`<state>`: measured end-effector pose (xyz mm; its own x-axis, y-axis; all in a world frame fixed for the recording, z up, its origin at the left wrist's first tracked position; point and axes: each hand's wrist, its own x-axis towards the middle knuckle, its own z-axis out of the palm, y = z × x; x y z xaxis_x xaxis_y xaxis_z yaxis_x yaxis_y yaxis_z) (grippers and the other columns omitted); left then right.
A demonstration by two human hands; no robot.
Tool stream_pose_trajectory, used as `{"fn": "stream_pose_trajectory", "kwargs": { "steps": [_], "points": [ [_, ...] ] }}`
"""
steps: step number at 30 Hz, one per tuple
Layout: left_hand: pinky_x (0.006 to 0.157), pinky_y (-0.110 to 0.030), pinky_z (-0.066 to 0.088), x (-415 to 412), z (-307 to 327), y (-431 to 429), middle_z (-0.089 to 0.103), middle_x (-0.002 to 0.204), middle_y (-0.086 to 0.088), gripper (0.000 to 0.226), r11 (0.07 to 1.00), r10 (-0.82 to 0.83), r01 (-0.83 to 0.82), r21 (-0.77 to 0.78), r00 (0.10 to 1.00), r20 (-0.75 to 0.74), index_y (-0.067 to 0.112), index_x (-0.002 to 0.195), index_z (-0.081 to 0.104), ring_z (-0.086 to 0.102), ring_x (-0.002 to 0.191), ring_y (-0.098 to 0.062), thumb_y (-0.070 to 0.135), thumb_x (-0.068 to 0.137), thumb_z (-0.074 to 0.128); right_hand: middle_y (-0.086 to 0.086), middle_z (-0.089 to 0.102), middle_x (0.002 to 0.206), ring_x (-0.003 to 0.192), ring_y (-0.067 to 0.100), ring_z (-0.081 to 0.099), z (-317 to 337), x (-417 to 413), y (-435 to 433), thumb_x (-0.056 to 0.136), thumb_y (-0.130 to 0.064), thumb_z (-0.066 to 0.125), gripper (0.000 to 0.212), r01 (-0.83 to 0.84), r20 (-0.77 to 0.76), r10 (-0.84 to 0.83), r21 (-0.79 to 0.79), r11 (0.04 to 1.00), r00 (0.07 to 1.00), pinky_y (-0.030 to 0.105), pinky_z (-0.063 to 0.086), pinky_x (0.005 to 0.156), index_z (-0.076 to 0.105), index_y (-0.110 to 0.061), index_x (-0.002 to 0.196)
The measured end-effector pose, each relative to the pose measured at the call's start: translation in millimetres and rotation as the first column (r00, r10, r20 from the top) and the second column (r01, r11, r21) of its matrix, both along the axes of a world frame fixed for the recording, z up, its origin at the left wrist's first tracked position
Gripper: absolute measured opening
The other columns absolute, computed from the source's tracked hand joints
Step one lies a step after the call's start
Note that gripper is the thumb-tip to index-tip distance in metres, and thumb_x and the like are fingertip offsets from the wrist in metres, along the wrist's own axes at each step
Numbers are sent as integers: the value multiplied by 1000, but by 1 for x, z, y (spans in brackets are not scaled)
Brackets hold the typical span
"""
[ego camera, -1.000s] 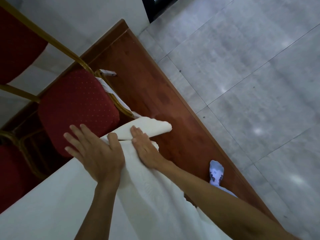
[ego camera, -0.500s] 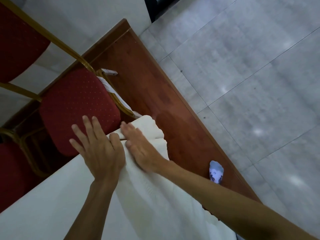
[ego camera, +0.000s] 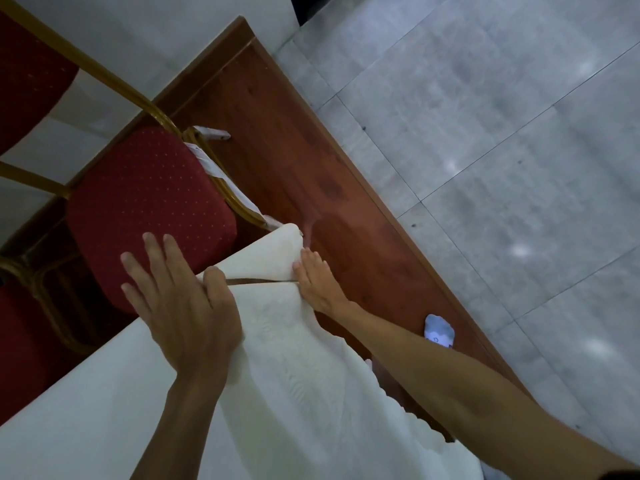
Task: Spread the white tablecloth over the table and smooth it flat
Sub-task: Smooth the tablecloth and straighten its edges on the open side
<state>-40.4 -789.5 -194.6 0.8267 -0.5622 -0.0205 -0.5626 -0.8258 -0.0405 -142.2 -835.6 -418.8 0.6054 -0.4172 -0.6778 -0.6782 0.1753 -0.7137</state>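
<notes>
Hands work a corner of the white tablecloth [ego camera: 291,368] at the end of a table, seen from above. The left hand [ego camera: 183,306] lies on the cloth with its fingers spread and reaching past the table's edge toward the red chair seat [ego camera: 145,202], while its thumb presses down on the cloth beside a thin dark gap where the table edge [ego camera: 256,281] shows between two layers of fabric. The right hand [ego camera: 317,282] lies flat and open at the other end of that gap, palm down, fingertips against the folded-over corner flap [ego camera: 273,251]; neither hand is closed around the cloth.

The tablecloth already covers the tabletop toward the camera from the gap and drapes down the side nearest the wooden floor strip [ego camera: 311,161], where a socked foot [ego camera: 439,330] stands. Only the corner beyond the gap looks unsettled, so the job appears close to done.

To finish the corner well, the left thumb should probably hold its pin on the cloth while the right palm sweeps outward from the gap, easing the flap over the table edge so the dark line closes. Pulling too hard risks dragging the whole cloth askew. Gilt chair frames [ego camera: 104,81] stand just beyond the corner, with grey floor tiles [ego camera: 485,133] past the wooden strip.
</notes>
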Motion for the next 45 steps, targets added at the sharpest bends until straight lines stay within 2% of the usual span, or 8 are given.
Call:
{"fn": "stream_pose_trajectory", "kwargs": {
  "steps": [8,16,19,22,25,29,38,45],
  "points": [
    [124,-54,7,-2,2,0,19,166,-14,69,1000,-2,2,-3,1000,5,4,157,24,7,155,-35,33,94,25,-12,8,170,154,-2,4,127,3,23,111,-36,23,53,53,502,-57,22,998,863,24,0,127,9,-30,161],
    [126,-50,4,-1,1,0,19,166,-11,71,999,23,-24,-36,1000,-17,5,157,24,4,155,-32,32,92,31,18,33,159,149,34,27,-6,1,23,104,-56,22,70,-135,-64,134,-13,991,989,52,22,123,38,-4,148],
    [126,-51,4,-2,2,-2,21,166,-13,72,998,51,-51,-45,999,-12,4,156,26,5,155,-33,32,90,35,11,58,131,122,24,54,7,16,-15,108,-44,28,47,107,-95,-107,-9,994,990,45,41,111,57,-11,126],
    [126,-51,4,-3,2,-2,17,166,-15,76,995,86,-86,-54,996,-4,2,156,23,3,155,-34,33,89,37,13,56,144,130,9,49,68,47,-58,112,-31,32,44,169,316,-183,73,983,931,5,28,106,56,-7,139],
    [127,-50,4,-4,3,-2,12,167,-17,79,992,97,-98,-79,995,-12,1,157,17,2,155,-33,34,89,39,5,53,151,146,11,39,111,79,-70,112,-33,25,49,-96,563,29,89,991,826,22,22,122,61,-13,138],
    [127,-49,5,-4,3,-3,9,167,-16,83,989,111,-113,-97,994,-24,2,158,14,1,156,-32,36,87,40,2,65,137,134,17,53,103,89,-55,109,-42,23,57,-337,523,289,-3,942,802,45,29,122,71,-16,125],
    [127,-49,5,-2,1,-2,12,167,-15,82,985,115,-118,-122,993,-33,3,157,16,2,156,-31,36,87,42,10,42,158,145,30,37,20,81,-92,107,-51,18,60,-618,-9,624,-147,772,782,51,22,122,55,-20,143],
    [127,-49,6,-3,1,-2,12,167,-16,84,985,123,-126,-115,992,-28,2,157,16,3,156,-31,39,86,38,1,28,166,157,16,9,95,94,-82,111,-39,16,50,-511,467,563,-247,824,682,31,-6,121,40,-30,154]
  ]
}}
